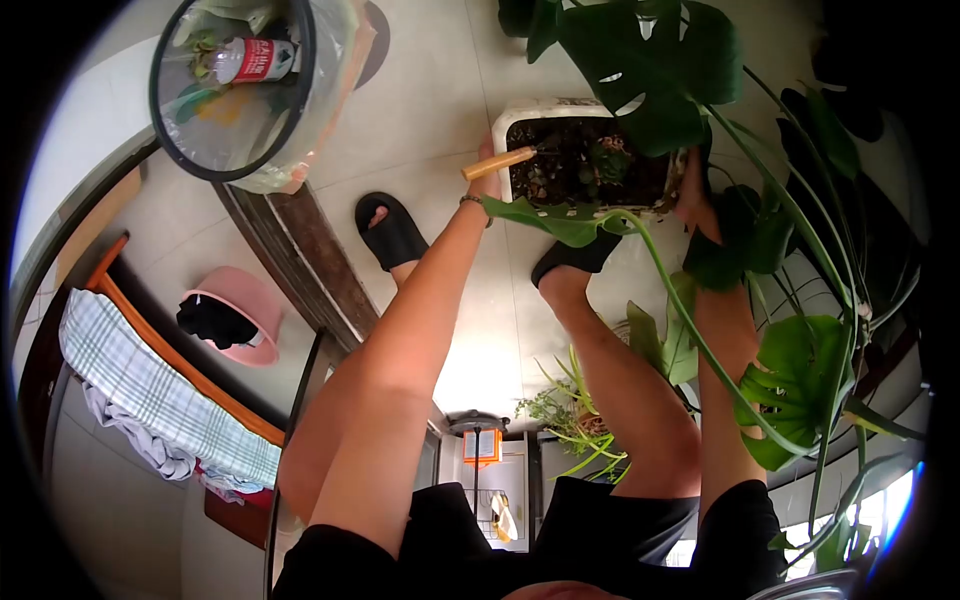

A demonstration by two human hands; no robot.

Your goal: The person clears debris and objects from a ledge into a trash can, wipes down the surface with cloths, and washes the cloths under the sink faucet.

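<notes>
A white rectangular planter (pixel 503 135) filled with dark soil is between my two hands. My left hand (pixel 487 180) is against its left side, with the fingers partly hidden behind the wall and a wooden handle. That wooden-handled tool (pixel 500 163) leans over the left rim, its far end in the soil. On the opposite side, my right hand (pixel 692 200) holds the planter's right end, partly covered by leaves. A small succulent (pixel 610 158) grows in the soil. A large monstera leaf (pixel 660 75) overhangs the planter's far right corner.
A bin with a clear liner (pixel 330 100) and a bottle (pixel 257 60) inside stands at upper left. Long monstera stems (pixel 680 310) cross on the right. A door track (pixel 300 250), a pink basin (pixel 262 300) and a potted plant (pixel 585 425) are nearby.
</notes>
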